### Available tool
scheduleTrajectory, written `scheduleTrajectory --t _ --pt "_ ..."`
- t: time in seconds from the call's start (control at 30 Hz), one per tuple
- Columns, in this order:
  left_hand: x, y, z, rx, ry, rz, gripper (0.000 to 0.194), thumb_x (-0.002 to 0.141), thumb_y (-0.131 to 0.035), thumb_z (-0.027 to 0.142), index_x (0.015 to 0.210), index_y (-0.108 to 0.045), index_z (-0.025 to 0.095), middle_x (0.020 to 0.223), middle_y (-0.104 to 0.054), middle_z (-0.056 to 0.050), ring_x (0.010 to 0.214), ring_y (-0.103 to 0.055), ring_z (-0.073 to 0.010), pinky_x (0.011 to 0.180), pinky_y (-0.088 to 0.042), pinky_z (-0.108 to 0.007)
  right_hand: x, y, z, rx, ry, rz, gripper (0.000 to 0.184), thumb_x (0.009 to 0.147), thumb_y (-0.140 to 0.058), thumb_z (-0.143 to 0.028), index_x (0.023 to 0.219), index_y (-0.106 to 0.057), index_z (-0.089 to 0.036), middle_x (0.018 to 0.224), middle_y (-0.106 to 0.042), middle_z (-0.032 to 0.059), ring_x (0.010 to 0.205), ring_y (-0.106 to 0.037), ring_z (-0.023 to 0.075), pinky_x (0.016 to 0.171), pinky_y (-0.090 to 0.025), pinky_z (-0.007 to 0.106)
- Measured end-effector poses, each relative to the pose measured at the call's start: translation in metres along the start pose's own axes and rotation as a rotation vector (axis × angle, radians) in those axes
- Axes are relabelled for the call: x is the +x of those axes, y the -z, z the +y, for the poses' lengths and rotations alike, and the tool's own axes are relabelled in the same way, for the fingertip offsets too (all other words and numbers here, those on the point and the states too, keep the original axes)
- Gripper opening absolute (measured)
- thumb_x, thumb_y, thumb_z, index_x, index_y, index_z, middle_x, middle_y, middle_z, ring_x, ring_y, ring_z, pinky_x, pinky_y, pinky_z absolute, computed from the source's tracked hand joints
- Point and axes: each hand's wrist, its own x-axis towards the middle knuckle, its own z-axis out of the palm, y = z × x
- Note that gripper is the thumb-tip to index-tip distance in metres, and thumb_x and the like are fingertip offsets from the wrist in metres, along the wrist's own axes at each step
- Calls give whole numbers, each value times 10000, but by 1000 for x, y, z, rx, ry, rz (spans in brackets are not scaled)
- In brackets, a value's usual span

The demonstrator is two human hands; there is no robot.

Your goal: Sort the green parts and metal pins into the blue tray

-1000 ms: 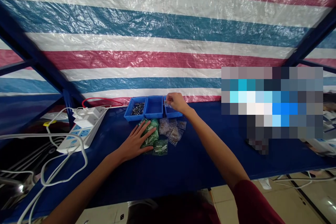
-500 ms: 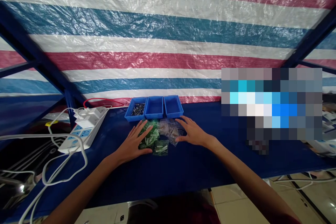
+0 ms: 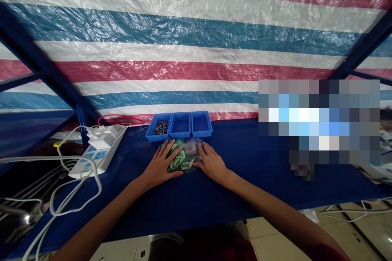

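Note:
Several small green plastic bags (image 3: 177, 162) with pale slim parts in them lie in a heap on the blue table (image 3: 183, 208). Clear plastic bags (image 3: 191, 147) with small parts lie against their right side. My left hand (image 3: 161, 165) rests with spread fingers on the left part of the heap. On the right, my right hand (image 3: 212, 163) lies over the edge of the clear bags, fingers stretched out. Neither hand is closed round a bag. Parts of the bags are hidden under my fingers.
Behind the bags stand a blue tray of small metal pieces (image 3: 161, 127), a middle blue tray (image 3: 180, 125) and a right blue tray (image 3: 201, 124). A white power strip (image 3: 94, 157) with looping cables is at the left. A blurred-out area (image 3: 318, 122) covers the right.
Both hands have moved inward, my right hand further left. The bags are pressed closer together, and the green bag that lay apart at the front has joined the heap.

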Motion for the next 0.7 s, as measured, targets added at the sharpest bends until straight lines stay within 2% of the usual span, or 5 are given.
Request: scheduleTrajectory --t 0.1,0.23,0.43,0.57,0.7 --pt "1 -2 -5 -8 20 1 841 838 -514 712 1532 -246 319 1613 -174 -110 1457 -196 -402 1121 -306 -580 1 -3 -4 5 -19 46 670 957 -507 -450 1498 -344 -91 1535 -304 217 1440 -279 299 1173 -283 412" --pt "0 -4 -8 -13 49 33 844 845 -503 711 1536 -242 302 1611 -177 -121 1456 -193 -407 1124 -295 -592 -3 -8 -2 32 -65 139 742 917 -550 -500 1515 -309 -134 1550 -274 201 1437 -273 334 1137 -341 463" --pt "4 -7 -13 -43 30 60 835 851 -498 706 1533 -258 287 1609 -189 -108 1458 -205 -388 1138 -305 -551 4 -27 2 45 64 153 696 973 -452 -392 1504 -258 13 1572 -152 251 1473 -142 337 1186 -243 499" --pt "10 -6 -18 -77 -37 57 819 862 -490 696 1529 -271 274 1593 -240 -108 1442 -276 -346 1151 -313 -492 14 -31 4 85 144 119 659 992 -396 -392 1507 -259 -5 1566 -189 243 1469 -166 327 1182 -241 525" --pt "10 -5 -23 -92 -44 60 835 863 -482 701 1532 -264 252 1586 -249 -130 1437 -289 -342 1145 -319 -484 14 -29 9 166 150 122 739 974 -440 -430 1531 -182 -17 1568 -181 245 1475 -151 316 1186 -238 520"
